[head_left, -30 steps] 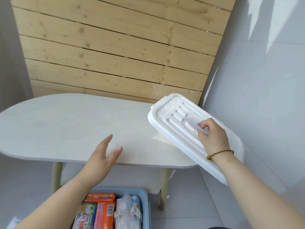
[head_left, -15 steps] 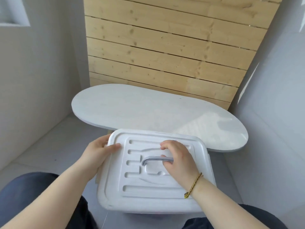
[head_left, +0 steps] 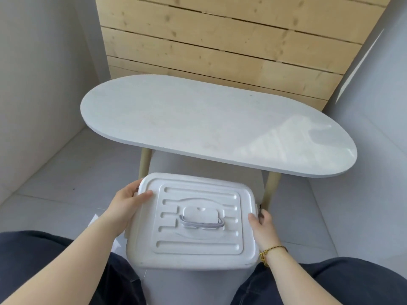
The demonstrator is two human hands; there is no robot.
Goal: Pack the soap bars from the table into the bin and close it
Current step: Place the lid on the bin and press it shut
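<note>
A white lid [head_left: 198,219] with raised ribs lies flat on top of the bin [head_left: 193,280], which stands on the grey tiled floor [head_left: 72,177] between the person's knees, at six o'clock from the oval white surface [head_left: 211,122]. The lid covers the bin's whole opening, so nothing inside can be seen, and no soap bars are in view anywhere. A pale grey handle [head_left: 201,225] lies folded down in the recess at the centre of the lid. The left hand [head_left: 128,200] grips the lid's nine o'clock edge near the far corner: its thumb lies across the top of the rim and its fingers wrap down over the side. The right hand [head_left: 262,227] is at the three o'clock edge, its thumb pressing on top of the rim and its fingers curled down along the side, where they are partly hidden; whether they clasp a latch there cannot be told. A gold bracelet [head_left: 267,254] sits on the right wrist. The surface stands on pale wooden legs [head_left: 144,164], and a patch of bright light falls on its top toward three o'clock. Behind it, at twelve o'clock, rises a wall of horizontal pine planks [head_left: 220,40], with plain grey walls on either side. Dark trousers [head_left: 44,267] cover both legs at the bottom of the view.
</note>
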